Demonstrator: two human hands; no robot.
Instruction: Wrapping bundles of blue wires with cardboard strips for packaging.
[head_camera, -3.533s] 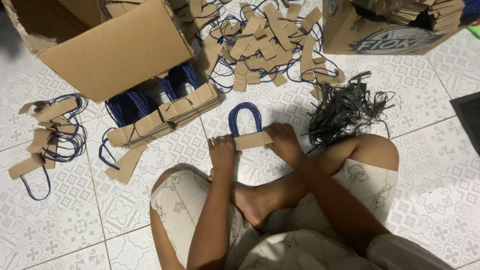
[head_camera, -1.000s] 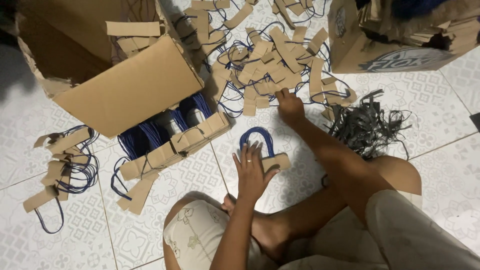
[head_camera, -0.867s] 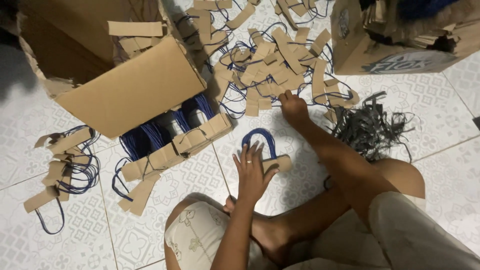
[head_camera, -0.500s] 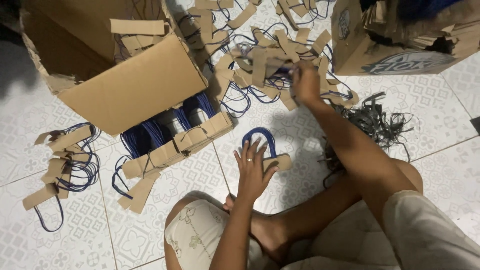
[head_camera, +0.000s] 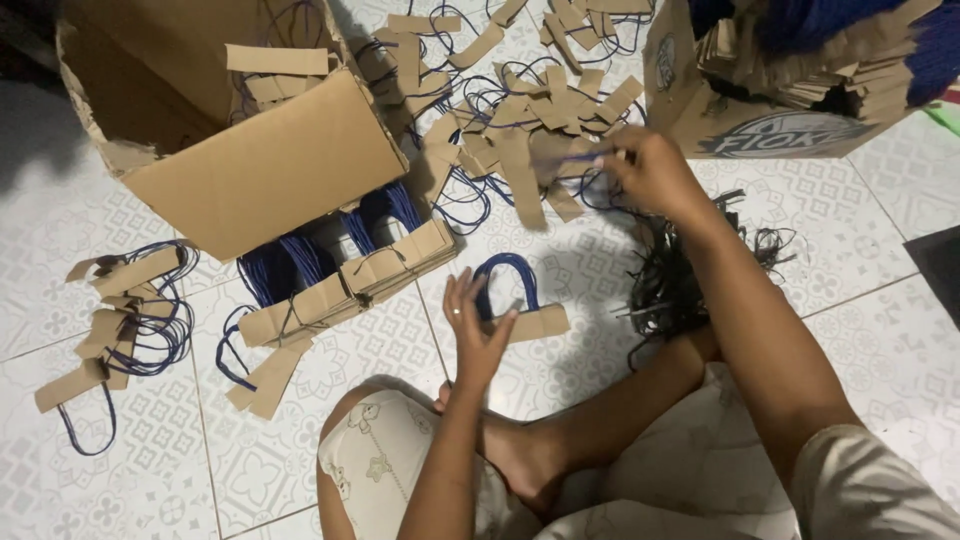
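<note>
Hands work apart on a white patterned tile floor (head_camera: 880, 340). Near the centre of the frame the left hand (head_camera: 476, 335) lies open with its fingers spread, pressing down on a small stack of brown cardboard strips with a blue cord loop (head_camera: 520, 305); the loop arches up above the fingertips and the strip's right end sticks out past the hand. Towards the upper right of the frame the right hand (head_camera: 650, 172) reaches into a loose heap of brown cardboard strips tangled with blue cord loops (head_camera: 510, 130). Its fingers are curled over one of those pieces, though motion blur makes it hard to tell how firmly it is gripped. Just below that arm sits a bundle of thin black strands (head_camera: 672, 285), touching the forearm.

At the upper left of the frame, a large open brown cardboard box (head_camera: 240, 130) lies tipped with one flap down. Against its lower edge lean tied bundles of finished cardboard strips with blue cords (head_camera: 350, 270). A smaller scatter of the same strips and loops (head_camera: 115, 325) lies at the left edge. In the upper right corner stands a second brown cardboard box packed with stacked strips (head_camera: 800, 70).
</note>
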